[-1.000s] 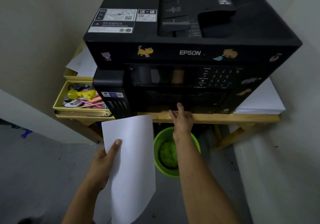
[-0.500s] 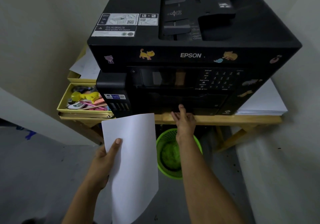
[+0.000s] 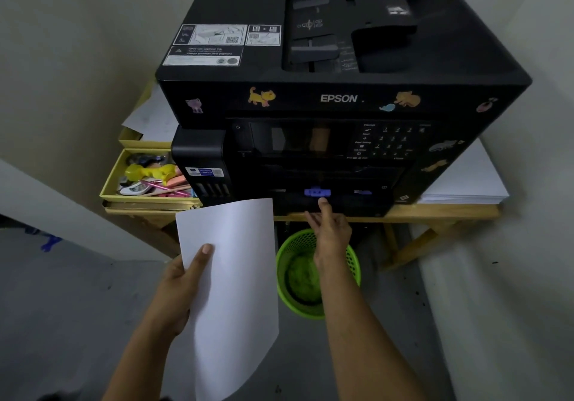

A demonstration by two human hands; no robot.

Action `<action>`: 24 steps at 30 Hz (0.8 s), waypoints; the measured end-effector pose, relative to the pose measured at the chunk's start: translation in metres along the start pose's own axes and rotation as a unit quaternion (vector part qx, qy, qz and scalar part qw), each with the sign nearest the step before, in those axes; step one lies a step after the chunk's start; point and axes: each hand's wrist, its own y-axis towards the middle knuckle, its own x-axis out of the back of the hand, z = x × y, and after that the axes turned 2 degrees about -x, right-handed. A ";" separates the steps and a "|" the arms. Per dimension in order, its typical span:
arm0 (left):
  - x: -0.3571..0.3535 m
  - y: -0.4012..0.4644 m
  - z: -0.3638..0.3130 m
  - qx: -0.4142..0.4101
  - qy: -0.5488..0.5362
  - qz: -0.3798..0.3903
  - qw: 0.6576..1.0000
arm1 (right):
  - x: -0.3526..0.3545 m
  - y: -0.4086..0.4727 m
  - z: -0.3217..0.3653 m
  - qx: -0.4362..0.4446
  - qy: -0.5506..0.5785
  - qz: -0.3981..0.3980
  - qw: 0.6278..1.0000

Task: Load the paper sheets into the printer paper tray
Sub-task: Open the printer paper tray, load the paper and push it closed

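**Paper held ready at the printer's tray**

Left of the printer [image 3: 338, 96], I see my left hand [image 3: 177, 289] pinching the paper sheets [image 3: 231, 292], thumb on top. My right hand [image 3: 329, 230], below the printer's front, grips the paper tray [image 3: 329, 203], thumb near its purple tab [image 3: 316, 192], above a green bin [image 3: 313, 279].

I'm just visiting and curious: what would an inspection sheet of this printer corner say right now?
Surface: wooden table carries the black printer.
Job's things: paper sheets held off the printer; paper tray slightly out, purple guide showing.
Clutter: yellow box of small items to the left; white paper stack to the right.
Hands: left hand grips the sheets; right hand on the tray front, fingers curled under it.
Cables: nothing seen.
Surroundings: green mesh bin on the floor under the table; plain walls.
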 end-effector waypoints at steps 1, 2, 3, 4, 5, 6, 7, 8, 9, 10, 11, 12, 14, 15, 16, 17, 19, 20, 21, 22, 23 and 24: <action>0.000 -0.001 0.000 0.000 -0.001 -0.002 1.000 | 0.004 -0.004 -0.002 0.001 0.001 0.003 1.000; 0.000 -0.003 0.000 -0.001 -0.001 -0.002 1.000 | 0.009 -0.009 -0.003 0.002 0.003 0.004 1.000; 0.000 -0.004 -0.001 -0.003 -0.002 -0.001 1.000 | 0.016 -0.015 -0.006 0.001 0.003 0.003 1.000; 0.000 -0.006 -0.002 -0.003 -0.001 0.000 1.000 | 0.022 -0.020 -0.008 0.000 0.000 0.003 1.000; 0.001 -0.007 -0.003 -0.005 0.002 0.001 1.000 | 0.029 -0.025 -0.010 0.000 -0.006 0.006 1.000; 0.000 -0.009 -0.004 -0.007 0.006 0.004 1.000 | 0.035 -0.028 -0.011 0.001 -0.010 0.009 1.000; 0.000 -0.010 -0.006 -0.011 0.007 0.007 1.000 | 0.039 -0.031 -0.013 0.003 -0.011 0.013 1.000; 0.001 -0.012 -0.007 -0.014 0.006 0.010 1.000 | 0.043 -0.034 -0.013 0.005 -0.010 0.018 1.000; 0.000 -0.013 -0.009 -0.016 0.004 0.010 1.000 | 0.046 -0.036 -0.014 0.006 -0.008 0.021 1.000; 0.000 -0.015 -0.011 -0.018 0.002 0.009 1.000 | 0.049 -0.039 -0.015 0.006 -0.007 0.023 1.000; 0.001 -0.017 -0.012 -0.021 0.002 0.009 1.000 | 0.052 -0.043 -0.015 0.005 -0.007 0.024 1.000; 0.001 -0.019 -0.014 -0.024 0.004 0.010 1.000 | 0.054 -0.047 -0.015 0.004 -0.006 0.025 1.000; 0.003 -0.021 -0.016 -0.027 0.005 0.006 1.000 | 0.060 -0.054 -0.016 0.002 0.003 0.025 1.000; 0.005 -0.022 -0.016 -0.028 0.004 0.003 1.000 | 0.063 -0.058 -0.017 0.000 0.007 0.023 1.000; 0.006 -0.022 -0.017 -0.030 0.002 0.000 1.000 | 0.066 -0.061 -0.017 -0.004 0.008 0.020 1.000; 0.007 -0.023 -0.018 -0.032 -0.002 -0.004 0.999 | 0.068 -0.064 -0.017 -0.008 0.008 0.016 1.000; 0.007 -0.025 -0.021 -0.038 -0.013 -0.012 0.999 | 0.073 -0.070 -0.018 -0.012 0.007 0.013 1.000; 0.007 -0.026 -0.023 -0.039 -0.020 -0.015 0.999 | 0.076 -0.074 -0.018 -0.013 0.007 0.014 1.000; 0.006 -0.027 -0.024 -0.040 -0.023 -0.016 0.999 | 0.078 -0.077 -0.019 -0.013 0.006 0.016 1.000; 0.006 -0.027 -0.026 -0.041 -0.024 -0.015 0.999 | 0.080 -0.080 -0.019 -0.013 0.006 0.016 1.000; 0.005 -0.028 -0.027 -0.042 -0.024 -0.015 0.999 | 0.083 -0.083 -0.019 -0.013 0.008 0.017 1.000; 0.005 -0.028 -0.027 -0.044 -0.025 -0.015 0.999 | 0.084 -0.086 -0.019 -0.014 0.010 0.019 1.000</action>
